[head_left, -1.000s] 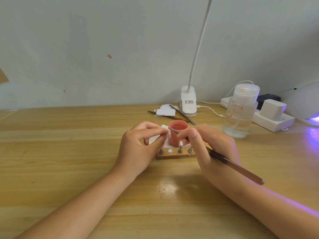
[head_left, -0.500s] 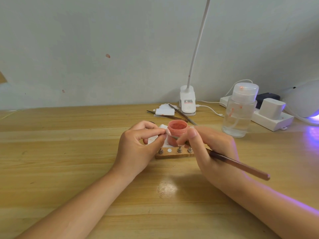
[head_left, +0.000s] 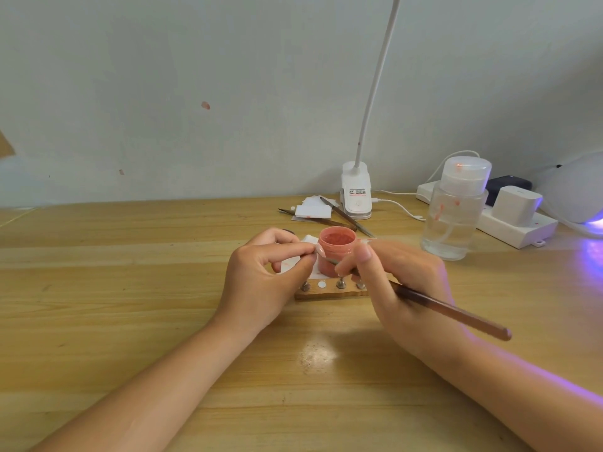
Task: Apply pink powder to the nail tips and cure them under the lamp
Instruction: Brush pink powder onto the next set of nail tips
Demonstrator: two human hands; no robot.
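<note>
An open jar of pink powder stands at the middle of the desk, behind a small wooden nail stand with metal pegs. My left hand pinches a small nail tip between thumb and forefinger, just left of the jar. My right hand grips a brown brush; its thin tip reaches the nail tip in front of the jar. At the far right edge the white curing lamp glows purple.
A clear pump bottle stands right of the jar. Behind it lie a white power strip with adapters and a clip desk lamp. Spare brushes and white pads lie near the wall. A white tissue lies under my left hand.
The brush tip has come down from the jar's rim to the nail tip in my left fingers. The brush handle has swung slightly lower and to the right.
</note>
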